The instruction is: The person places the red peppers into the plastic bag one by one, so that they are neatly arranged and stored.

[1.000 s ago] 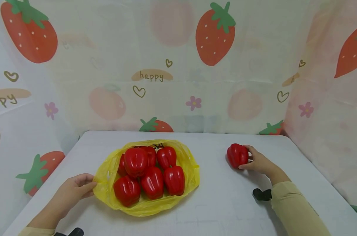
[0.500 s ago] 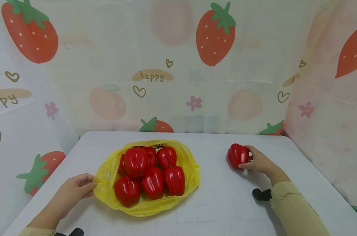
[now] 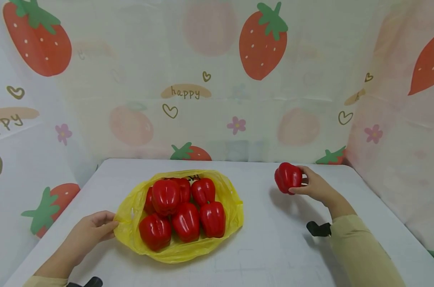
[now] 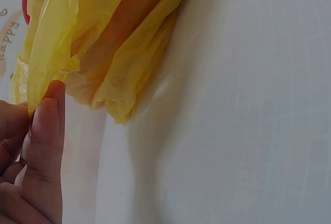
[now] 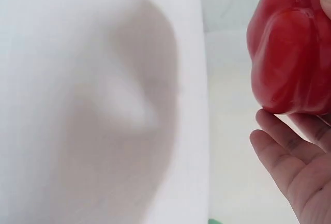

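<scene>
My left hand [image 3: 91, 233] pinches the left rim of a yellow plastic bag [image 3: 128, 235] between thumb and fingers; the left wrist view shows the thin film [image 4: 49, 48] caught at the fingertips. Inside the wide-mouthed bag several glossy red bell peppers [image 3: 186, 223] are heaped. Over on the right, my right hand [image 3: 317, 187] grips a single red bell pepper [image 3: 286, 177], raised off the table with its shadow below. In the right wrist view this bell pepper [image 5: 289, 53] sits between the thumb and the fingers.
Bag and hands are over a white table [image 3: 260, 247]. A strawberry-print cloth [image 3: 148, 52] hangs behind and along both sides. Black straps' ends [image 3: 319, 229] stick out near the sleeves.
My right hand has lifted the bell pepper off the table; it now hangs a little higher, its shadow apart. My left hand and the bag stay where they were.
</scene>
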Tool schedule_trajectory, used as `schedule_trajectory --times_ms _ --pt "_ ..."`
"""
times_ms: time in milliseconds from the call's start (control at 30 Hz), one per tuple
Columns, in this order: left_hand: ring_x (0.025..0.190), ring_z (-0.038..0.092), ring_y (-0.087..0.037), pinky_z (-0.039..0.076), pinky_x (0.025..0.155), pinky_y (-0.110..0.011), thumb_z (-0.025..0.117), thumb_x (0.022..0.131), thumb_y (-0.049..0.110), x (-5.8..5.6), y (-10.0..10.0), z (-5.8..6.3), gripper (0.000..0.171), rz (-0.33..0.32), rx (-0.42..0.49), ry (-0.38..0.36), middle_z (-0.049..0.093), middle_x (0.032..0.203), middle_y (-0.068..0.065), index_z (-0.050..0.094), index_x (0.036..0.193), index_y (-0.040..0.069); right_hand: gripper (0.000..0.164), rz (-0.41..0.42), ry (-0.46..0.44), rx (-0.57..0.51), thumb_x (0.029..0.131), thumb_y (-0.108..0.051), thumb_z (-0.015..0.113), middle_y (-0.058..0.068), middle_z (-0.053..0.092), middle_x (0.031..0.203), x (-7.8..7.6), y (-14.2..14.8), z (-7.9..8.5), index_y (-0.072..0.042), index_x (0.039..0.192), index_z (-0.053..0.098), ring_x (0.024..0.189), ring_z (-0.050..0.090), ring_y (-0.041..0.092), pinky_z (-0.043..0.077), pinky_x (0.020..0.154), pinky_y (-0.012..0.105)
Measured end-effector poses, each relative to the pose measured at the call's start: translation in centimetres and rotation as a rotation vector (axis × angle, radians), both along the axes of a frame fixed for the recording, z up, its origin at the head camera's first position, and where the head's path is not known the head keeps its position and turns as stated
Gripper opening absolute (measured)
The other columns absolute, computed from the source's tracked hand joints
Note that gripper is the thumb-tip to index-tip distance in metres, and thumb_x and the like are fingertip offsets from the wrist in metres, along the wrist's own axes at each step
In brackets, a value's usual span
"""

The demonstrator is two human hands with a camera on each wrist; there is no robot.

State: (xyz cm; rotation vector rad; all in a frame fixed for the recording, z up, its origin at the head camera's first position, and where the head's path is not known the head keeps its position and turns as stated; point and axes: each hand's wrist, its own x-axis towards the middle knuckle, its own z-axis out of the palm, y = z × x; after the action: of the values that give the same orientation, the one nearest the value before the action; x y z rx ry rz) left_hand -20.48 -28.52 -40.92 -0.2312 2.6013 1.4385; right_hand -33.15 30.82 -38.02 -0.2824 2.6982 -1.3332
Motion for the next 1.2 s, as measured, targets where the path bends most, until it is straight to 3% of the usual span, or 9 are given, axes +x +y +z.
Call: schedule_trajectory --times_ms 467,733,1067,1200 --pt "0.086 0.059 -0.017 0.054 0.077 -0.03 0.059 0.088 0.033 0.1 0.0 0.2 0.039 -0.008 -0.004 0.014 0.063 0.102 -0.007 0.057 0.11 0.001 0.083 0.132 0.081 -0.095 0.073 -0.022 0.077 0.015 0.038 0.132 -0.2 -3.4 3.5 -0.012 0.139 0.026 0.115 0.045 0.04 0.053 0.079 0.042" --pt "0.085 0.059 -0.017 0.054 0.077 -0.031 0.059 0.089 0.033 0.2 0.0 0.3 0.039 -0.006 -0.014 0.013 0.063 0.103 -0.008 0.057 0.111 0.001 0.088 0.181 0.132 -0.073 0.067 -0.02 0.081 0.011 0.04 0.131 0.2 -6.5 5.7 -0.014 0.137 0.029 0.115 0.046 0.036 0.054 0.077 0.041" --pt "0.086 0.059 -0.017 0.054 0.077 -0.032 0.059 0.088 0.034 0.1 0.0 0.2 0.04 -0.011 -0.009 0.02 0.063 0.102 -0.008 0.057 0.111 0.001 0.08 0.291 0.131 -0.067 0.072 -0.008 0.076 0.013 0.042 0.131 0.3 -10.3 7.2 -0.01 0.137 0.029 0.115 0.047 0.035 0.053 0.079 0.041" --pt "0.086 0.059 -0.017 0.054 0.078 -0.032 0.059 0.089 0.034 0.1 0.0 0.2 0.04 -0.013 -0.008 0.019 0.063 0.103 -0.008 0.057 0.111 0.001 0.079 0.365 0.146 -0.073 0.072 -0.011 0.077 0.01 0.044 0.13 0.3 -11.7 7.6 -0.01 0.136 0.031 0.114 0.048 0.031 0.054 0.079 0.038"
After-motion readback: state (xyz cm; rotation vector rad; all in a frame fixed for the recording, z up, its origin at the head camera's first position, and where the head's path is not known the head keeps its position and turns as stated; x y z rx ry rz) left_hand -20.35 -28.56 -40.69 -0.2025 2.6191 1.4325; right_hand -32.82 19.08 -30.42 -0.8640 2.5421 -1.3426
